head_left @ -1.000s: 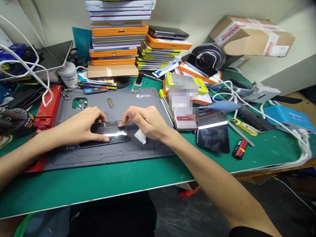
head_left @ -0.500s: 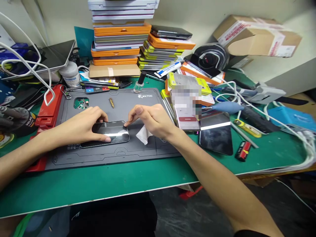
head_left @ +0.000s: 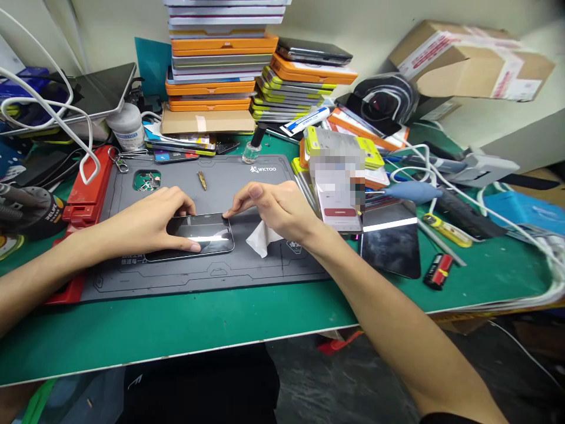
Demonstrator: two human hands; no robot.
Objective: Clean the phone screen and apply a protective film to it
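A dark-screened smartphone [head_left: 216, 235] lies face up on the grey repair mat [head_left: 172, 280], a bright streak of reflected light across its glass. My left hand [head_left: 152, 221] grips it across its left part, the thumb on the near edge and the fingers curled over the far edge. At the phone's far right corner, a fingertip of my right hand [head_left: 276, 209] touches the edge. The other right fingers are folded in, and what they hold, if anything, is hidden. A crumpled white wipe [head_left: 262, 240] shows just below that hand; I cannot tell if it is touched.
A brass-coloured bit [head_left: 202, 180] and a small glass bottle with a black cap [head_left: 252, 152] are beyond the phone. A red holder [head_left: 90, 194] borders the mat at left. Stacked orange boxes [head_left: 220, 44] stand behind; a dark tablet-like panel [head_left: 391, 250] lies at right.
The whole view has shifted slightly. Both hands keep nearly the same place on the phone, with the right fingertip still at its far right corner.
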